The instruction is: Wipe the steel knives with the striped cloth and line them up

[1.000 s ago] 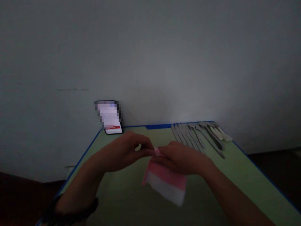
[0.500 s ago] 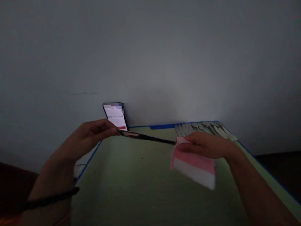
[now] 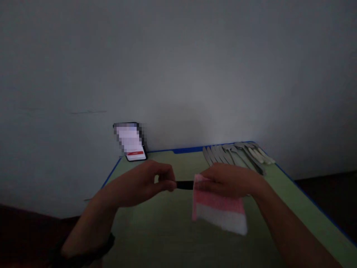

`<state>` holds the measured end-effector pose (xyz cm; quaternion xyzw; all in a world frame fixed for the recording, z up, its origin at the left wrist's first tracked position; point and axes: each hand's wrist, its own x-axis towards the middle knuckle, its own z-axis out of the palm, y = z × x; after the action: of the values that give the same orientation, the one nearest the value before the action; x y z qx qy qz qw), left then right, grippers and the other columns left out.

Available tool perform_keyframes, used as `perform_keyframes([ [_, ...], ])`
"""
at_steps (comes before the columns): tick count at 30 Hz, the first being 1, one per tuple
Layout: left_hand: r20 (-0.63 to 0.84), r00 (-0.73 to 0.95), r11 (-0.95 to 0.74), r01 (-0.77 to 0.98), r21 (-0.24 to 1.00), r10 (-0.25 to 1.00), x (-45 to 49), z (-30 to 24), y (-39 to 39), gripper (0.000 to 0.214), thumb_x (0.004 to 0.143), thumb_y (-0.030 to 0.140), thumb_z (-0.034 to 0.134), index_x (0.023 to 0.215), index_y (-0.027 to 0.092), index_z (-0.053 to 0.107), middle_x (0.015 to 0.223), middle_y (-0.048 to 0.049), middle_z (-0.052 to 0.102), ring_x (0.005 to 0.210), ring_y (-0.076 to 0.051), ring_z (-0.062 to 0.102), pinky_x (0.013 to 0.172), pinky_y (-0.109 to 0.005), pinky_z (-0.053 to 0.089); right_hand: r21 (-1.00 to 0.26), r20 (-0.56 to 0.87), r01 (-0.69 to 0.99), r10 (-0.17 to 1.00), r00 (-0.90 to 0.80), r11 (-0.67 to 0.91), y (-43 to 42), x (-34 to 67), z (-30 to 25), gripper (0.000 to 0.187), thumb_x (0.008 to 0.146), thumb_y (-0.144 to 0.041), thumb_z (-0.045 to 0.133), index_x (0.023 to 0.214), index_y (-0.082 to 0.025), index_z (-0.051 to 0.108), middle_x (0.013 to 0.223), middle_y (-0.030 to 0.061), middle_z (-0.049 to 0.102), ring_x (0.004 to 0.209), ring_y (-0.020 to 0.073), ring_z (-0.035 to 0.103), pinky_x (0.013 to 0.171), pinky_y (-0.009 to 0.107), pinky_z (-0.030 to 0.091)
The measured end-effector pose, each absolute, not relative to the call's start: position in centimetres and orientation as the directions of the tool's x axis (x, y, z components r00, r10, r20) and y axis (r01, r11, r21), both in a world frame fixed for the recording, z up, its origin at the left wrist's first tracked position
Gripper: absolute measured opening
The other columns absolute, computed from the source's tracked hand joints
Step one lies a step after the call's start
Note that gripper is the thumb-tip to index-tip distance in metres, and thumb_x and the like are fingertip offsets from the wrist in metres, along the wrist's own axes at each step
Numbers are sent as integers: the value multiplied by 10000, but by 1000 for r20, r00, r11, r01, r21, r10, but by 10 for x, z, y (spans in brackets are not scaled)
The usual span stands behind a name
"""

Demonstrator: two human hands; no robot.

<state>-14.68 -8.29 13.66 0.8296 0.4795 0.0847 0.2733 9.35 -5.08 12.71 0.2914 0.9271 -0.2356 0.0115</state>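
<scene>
My left hand (image 3: 152,184) pinches one end of a thin dark utensil (image 3: 184,185) above the green table (image 3: 156,230). My right hand (image 3: 231,180) is closed around a pink and white cloth (image 3: 219,210), which wraps the utensil's other end. Only a short dark stretch of the utensil shows between the two hands. The cloth hangs down below my right hand. The scene is dim.
Several metal spoons and knives (image 3: 237,156) lie in a row at the table's far right corner. A phone (image 3: 130,143) with a lit screen leans against the wall at the far left corner. The table has a blue edge (image 3: 184,150).
My hands were apart half a second ago with a long stretch of the utensil bare. They have come back together, and the cloth now covers most of it.
</scene>
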Motion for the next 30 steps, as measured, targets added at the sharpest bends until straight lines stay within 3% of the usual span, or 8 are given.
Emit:
perform_keyframes([
  [4,-100,532,-426,765,482,841,-139,133,-82,172,860,308,499,780,209,615,724,38,639,673,-112,576,615,-219,401,-400,-78,485,499,-863,777,-55,76,119,436,928,-439,286,799,-153,588,679,56,613,561,121,480,505,247,265],
  [8,-68,547,-461,759,461,834,-135,129,-77,177,874,264,460,809,209,615,706,35,631,643,-110,566,600,-221,400,-379,-52,524,548,-835,763,-57,62,109,409,928,-416,278,942,-147,586,822,116,661,658,170,557,528,261,293],
  [11,13,539,-486,748,452,842,-142,130,-73,178,876,273,460,865,212,627,756,23,654,674,-118,584,620,-218,424,-421,13,519,577,-816,744,-54,58,104,415,941,-424,248,979,-160,566,853,110,661,708,176,567,571,267,323],
  [15,111,420,-428,812,397,900,-176,134,-70,212,864,377,498,915,224,636,824,27,680,699,-133,611,608,-201,449,-476,5,474,541,-841,741,-45,66,104,430,938,-451,258,850,-165,566,726,56,619,619,135,515,562,251,318],
  [17,119,344,-362,840,404,931,-199,135,-70,207,853,397,521,931,246,640,888,43,688,788,-148,627,684,-210,469,-521,-49,464,518,-854,716,-39,77,105,448,929,-472,281,739,-162,543,623,18,551,547,107,462,517,236,293],
  [22,104,266,-276,770,575,958,-229,138,-76,197,858,376,521,862,225,648,884,38,698,859,-158,635,781,-246,473,-617,-156,546,592,-791,567,-28,107,113,472,894,-535,342,625,-170,473,507,-45,389,447,68,355,433,217,227],
  [26,127,166,-207,694,690,978,-217,139,-77,189,863,362,524,844,200,619,821,36,704,838,-149,648,783,-248,465,-686,-180,556,631,-754,469,-27,121,115,473,883,-557,358,659,-165,501,518,-44,410,441,66,356,415,208,239],
  [30,152,52,-154,575,803,987,-200,138,-76,231,832,395,577,969,210,594,803,10,716,790,-158,667,772,-281,489,-799,-204,512,658,-725,316,-30,127,115,515,861,-596,375,619,-157,491,532,-24,438,456,71,386,406,202,267],
])
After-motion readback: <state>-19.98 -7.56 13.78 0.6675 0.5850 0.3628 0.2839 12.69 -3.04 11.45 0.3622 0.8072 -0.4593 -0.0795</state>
